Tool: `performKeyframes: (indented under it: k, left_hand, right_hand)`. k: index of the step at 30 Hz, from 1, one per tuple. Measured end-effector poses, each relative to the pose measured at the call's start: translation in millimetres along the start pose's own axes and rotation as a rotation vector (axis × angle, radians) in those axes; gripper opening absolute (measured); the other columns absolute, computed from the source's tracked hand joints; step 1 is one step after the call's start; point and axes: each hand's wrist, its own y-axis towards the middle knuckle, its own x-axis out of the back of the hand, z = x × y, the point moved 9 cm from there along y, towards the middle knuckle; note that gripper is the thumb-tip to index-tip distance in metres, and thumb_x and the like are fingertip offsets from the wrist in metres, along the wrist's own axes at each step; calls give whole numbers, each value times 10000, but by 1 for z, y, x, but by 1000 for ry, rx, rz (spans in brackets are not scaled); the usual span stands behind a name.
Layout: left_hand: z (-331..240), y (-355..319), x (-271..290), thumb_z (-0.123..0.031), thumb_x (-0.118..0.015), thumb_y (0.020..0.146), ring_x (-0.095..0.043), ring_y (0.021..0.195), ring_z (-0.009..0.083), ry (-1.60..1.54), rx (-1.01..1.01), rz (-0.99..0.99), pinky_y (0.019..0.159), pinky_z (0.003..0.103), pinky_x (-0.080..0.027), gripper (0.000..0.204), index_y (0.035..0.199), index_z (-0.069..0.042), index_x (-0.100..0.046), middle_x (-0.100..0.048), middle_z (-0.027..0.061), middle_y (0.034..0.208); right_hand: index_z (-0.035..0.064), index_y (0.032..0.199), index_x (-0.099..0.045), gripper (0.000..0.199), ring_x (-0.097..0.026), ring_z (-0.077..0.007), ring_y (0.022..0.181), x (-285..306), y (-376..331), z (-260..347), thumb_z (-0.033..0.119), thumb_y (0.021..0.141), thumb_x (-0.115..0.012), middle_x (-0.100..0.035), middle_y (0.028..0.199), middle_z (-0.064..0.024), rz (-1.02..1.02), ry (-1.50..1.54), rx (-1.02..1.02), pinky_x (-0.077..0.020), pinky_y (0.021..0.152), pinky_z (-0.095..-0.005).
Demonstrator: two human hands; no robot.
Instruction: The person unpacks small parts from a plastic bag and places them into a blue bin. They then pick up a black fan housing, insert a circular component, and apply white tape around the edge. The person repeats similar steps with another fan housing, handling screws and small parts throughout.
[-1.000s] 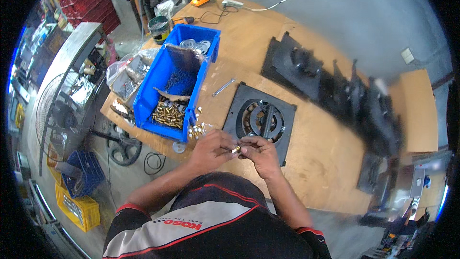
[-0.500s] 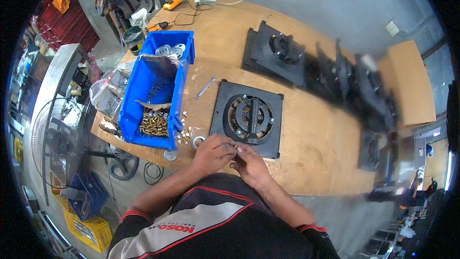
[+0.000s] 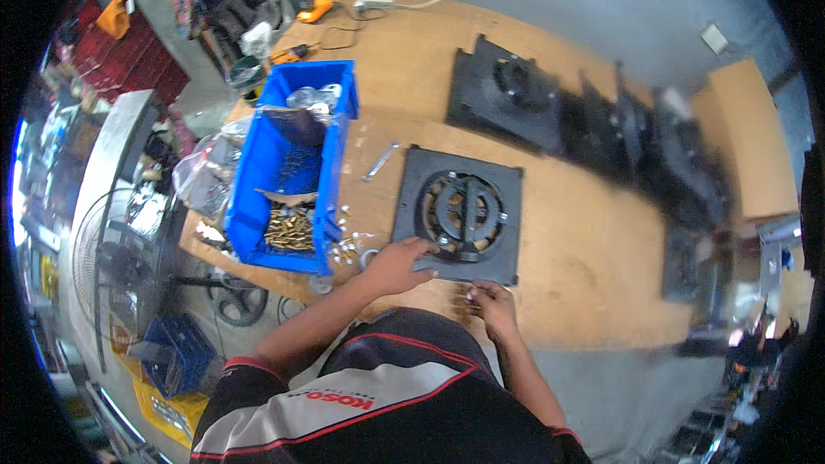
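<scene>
- The black square plate [image 3: 458,215] with the round grille in its middle is lying flat near the front edge of the wooden table [image 3: 593,249], just in front of the person.
- Half a second ago both hands were meeting over the plate's front edge; now they are parting, which suggests the small part is being brought to the plate.
- The left hand [image 3: 397,265] is resting on the plate's front left corner, fingers spread flat on it and holding nothing that shows.
- The right hand [image 3: 493,302] is sitting just off the front edge, fingertips pinched narrow on something small and pale; what it is cannot be told.
- A blue bin [image 3: 292,163] is standing to the left, with brass screws [image 3: 288,230] in its near end and loose bits [image 3: 346,247] scattered between it and the plate.
- A metal tool [image 3: 380,161] is lying behind the plate's left corner.
- More black plates [image 3: 507,90] are lining the back right of the table, well apart, blocking nothing.
</scene>
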Motion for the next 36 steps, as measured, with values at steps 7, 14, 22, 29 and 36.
performKeyframes:
  k: [7,14,22,29,36]
  left_hand:
    - [47,-19,83,-236,-755,819,-676,947,303,199,54,-460,845,400,-538,375,1123,-36,-666,-669,168,1043]
    - [11,-38,260,-214,-743,798,-687,927,343,196,57,-886,825,404,-548,404,1142,-22,-654,-702,178,1002]
    - [97,-2,206,-267,-637,817,-671,921,447,339,454,-459,834,531,-523,501,1203,28,-516,-674,308,967]
    - [54,-20,210,-319,-672,797,-679,870,432,468,465,-370,792,515,-539,427,1129,-56,-617,-700,248,927]
    - [65,69,308,-291,-700,806,-677,1002,339,660,324,-585,813,491,-544,345,1079,-80,-714,-711,148,1091]
  right_hand:
    - [-81,1132,-613,247,-665,-220,746,27,5,-31,50,924,-634,-656,914,-123,-63,92,-71,-603,660,-340]
    - [-32,1077,-627,177,-671,-216,751,51,14,-28,46,920,-643,-658,890,-94,-94,56,-46,-592,676,-330]
    - [-46,1074,-609,172,-662,-214,747,82,25,-6,27,919,-629,-649,877,-76,-149,65,30,-594,685,-350]
    - [-58,1081,-606,192,-655,-207,731,109,13,-15,28,912,-631,-651,889,-87,-208,29,65,-590,656,-329]
    - [-66,1074,-630,227,-655,-190,712,76,13,16,30,873,-675,-664,874,-101,-134,-24,120,-581,636,-308]
